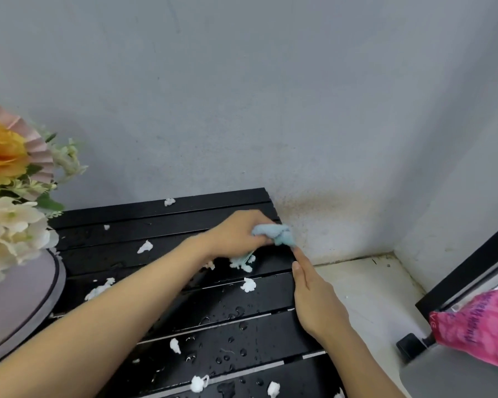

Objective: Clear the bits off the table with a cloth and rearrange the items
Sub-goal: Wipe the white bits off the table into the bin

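At the far left, a bunch of flowers (9,196) stands on a round grey box (20,305) that sits on the black slatted worktop (242,334), which is wet with drops and strewn with white bits (248,284) from its back slat to its near edge. Toward the worktop's far right corner, the left hand (236,234) is clenched around a bunched pale blue cloth (273,235), pressing it onto the slats with a few bits caught under it. Just right of it, the right hand (316,300) lies flat and released along the worktop's right edge, fingertips near the cloth, and a pink bag (477,331) shows at the far right.
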Demonstrator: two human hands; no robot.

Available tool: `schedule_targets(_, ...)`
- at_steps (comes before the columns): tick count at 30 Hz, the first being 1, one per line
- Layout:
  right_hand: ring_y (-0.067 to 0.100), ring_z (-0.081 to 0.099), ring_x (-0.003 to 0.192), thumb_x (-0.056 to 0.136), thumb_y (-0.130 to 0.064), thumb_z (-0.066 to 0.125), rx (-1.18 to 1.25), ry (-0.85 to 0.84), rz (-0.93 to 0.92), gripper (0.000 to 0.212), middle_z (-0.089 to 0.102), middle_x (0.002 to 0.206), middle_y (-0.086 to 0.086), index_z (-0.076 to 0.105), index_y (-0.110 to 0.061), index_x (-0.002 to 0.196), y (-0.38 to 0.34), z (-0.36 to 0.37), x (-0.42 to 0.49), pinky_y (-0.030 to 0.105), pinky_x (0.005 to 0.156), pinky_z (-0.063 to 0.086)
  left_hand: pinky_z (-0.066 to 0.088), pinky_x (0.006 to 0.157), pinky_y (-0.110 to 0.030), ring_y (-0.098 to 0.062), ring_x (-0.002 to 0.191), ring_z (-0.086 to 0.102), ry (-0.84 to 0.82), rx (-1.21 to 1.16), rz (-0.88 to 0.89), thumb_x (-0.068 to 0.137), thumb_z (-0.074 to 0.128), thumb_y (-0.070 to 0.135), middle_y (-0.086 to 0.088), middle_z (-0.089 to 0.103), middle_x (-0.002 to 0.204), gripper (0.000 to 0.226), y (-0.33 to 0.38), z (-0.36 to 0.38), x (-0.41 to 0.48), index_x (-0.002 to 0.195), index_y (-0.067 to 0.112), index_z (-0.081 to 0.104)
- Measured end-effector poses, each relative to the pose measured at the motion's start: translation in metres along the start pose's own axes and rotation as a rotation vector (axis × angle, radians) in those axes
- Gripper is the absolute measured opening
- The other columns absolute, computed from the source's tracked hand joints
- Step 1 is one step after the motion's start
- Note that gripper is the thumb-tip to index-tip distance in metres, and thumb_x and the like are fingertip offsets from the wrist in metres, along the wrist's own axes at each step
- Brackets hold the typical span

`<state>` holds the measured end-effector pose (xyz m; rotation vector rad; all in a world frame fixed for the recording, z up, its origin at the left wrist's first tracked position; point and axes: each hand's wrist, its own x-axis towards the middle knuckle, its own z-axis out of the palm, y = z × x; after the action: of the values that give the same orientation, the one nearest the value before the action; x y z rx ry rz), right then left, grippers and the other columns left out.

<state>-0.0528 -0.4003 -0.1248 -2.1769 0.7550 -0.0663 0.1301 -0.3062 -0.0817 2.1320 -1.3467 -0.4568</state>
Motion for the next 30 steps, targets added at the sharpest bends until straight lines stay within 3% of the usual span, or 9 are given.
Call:
schedule_targets(2,0.011,0.048,0.091,0.101,-0.050,0.010,0.000,0.003,-0.002,0.044,0.061,0.119,-0.007,0.011,-0.062,0.143,-0.001,0.000,0.000,0.036,0.085,0.044,0.050,0.078,-0.025,-0.011,0.088,0.066,0.000,-0.098,-0.105,0.086,0.067,0.021,0.001,0.072,0.094,0.015,-0.012,-0.021,-0.002,0.100,0.017,0.072)
schedule_targets(5,0.012,0.049,0.090,0.101,-0.050,0.011,0.017,0.009,-0.003,0.043,0.063,0.120,-0.006,0.012,-0.062,0.143,-0.002,0.000,0.000,0.034,0.084,0.044,0.050,0.079,-0.037,-0.029,0.095,0.065,0.328,0.025,-0.284,0.088,0.063,0.020,-0.010,0.071,0.097,0.017,-0.051,-0.046,0.024,0.099,0.011,0.070)
schedule_targets(10,0.015,0.052,0.104,0.102,-0.049,0.011,0.023,0.011,0.013,0.043,0.058,0.131,-0.009,0.013,-0.061,0.143,-0.001,0.001,0.001,0.033,0.082,0.036,0.039,0.096,-0.045,-0.035,0.112,0.046,0.342,0.340,-0.423,0.094,0.053,0.030,-0.004,0.051,0.125,0.035,-0.043,0.000,0.022,0.129,0.028,0.056)
schedule_targets(15,0.020,0.044,0.131,0.102,-0.050,0.013,0.050,0.014,0.014,0.042,0.046,0.146,-0.012,0.015,-0.061,0.142,0.002,0.003,0.002,0.037,0.095,0.034,0.053,0.076,-0.034,-0.017,0.084,0.065,0.015,-0.031,-0.161,0.089,0.058,0.017,-0.001,0.070,0.091,0.017,0.016,0.005,-0.037,0.101,0.023,0.069)
schedule_targets(18,0.019,0.045,0.129,0.102,-0.050,0.013,0.071,0.002,0.014,0.042,0.046,0.144,-0.014,0.015,-0.061,0.143,0.000,0.002,0.002,0.034,0.091,0.033,0.050,0.075,-0.032,-0.016,0.086,0.064,0.231,-0.156,-0.277,0.090,0.060,0.019,0.001,0.069,0.091,0.013,-0.005,-0.025,-0.033,0.099,0.018,0.069)
schedule_targets(20,0.018,0.045,0.130,0.102,-0.050,0.013,0.094,0.002,0.010,0.043,0.045,0.145,-0.014,0.016,-0.060,0.143,0.001,0.002,0.003,0.034,0.094,0.034,0.048,0.081,-0.038,-0.028,0.098,0.061,0.407,0.048,-0.406,0.091,0.057,0.025,-0.003,0.066,0.098,0.011,-0.034,-0.030,-0.020,0.099,0.023,0.065)
schedule_targets(23,0.019,0.042,0.133,0.102,-0.050,0.014,0.138,0.003,-0.008,0.043,0.042,0.148,-0.013,0.017,-0.060,0.143,0.005,0.004,0.005,0.038,0.107,0.033,0.037,0.093,-0.043,-0.036,0.112,0.046,0.375,0.349,-0.553,0.095,0.051,0.030,-0.006,0.050,0.126,0.032,-0.039,-0.001,-0.019,0.126,0.023,0.054)
schedule_targets(26,0.018,0.042,0.132,0.102,-0.049,0.017,0.192,0.005,-0.022,0.042,0.041,0.149,-0.013,0.021,-0.058,0.143,0.008,0.005,0.008,0.038,0.110,0.032,0.036,0.089,-0.041,-0.032,0.107,0.046,0.392,0.419,-0.449,0.094,0.049,0.025,-0.002,0.048,0.126,0.035,-0.003,0.031,-0.041,0.129,0.026,0.052)
schedule_targets(30,0.018,0.035,0.139,0.103,-0.046,0.021,0.236,0.007,-0.032,0.042,0.035,0.153,-0.011,0.024,-0.055,0.144,0.008,0.005,0.007,0.037,0.113,0.026,0.052,0.077,-0.031,-0.016,0.086,0.063,0.074,-0.091,-0.231,0.089,0.058,0.019,0.007,0.064,0.095,0.020,0.034,0.029,-0.079,0.105,0.027,0.067)
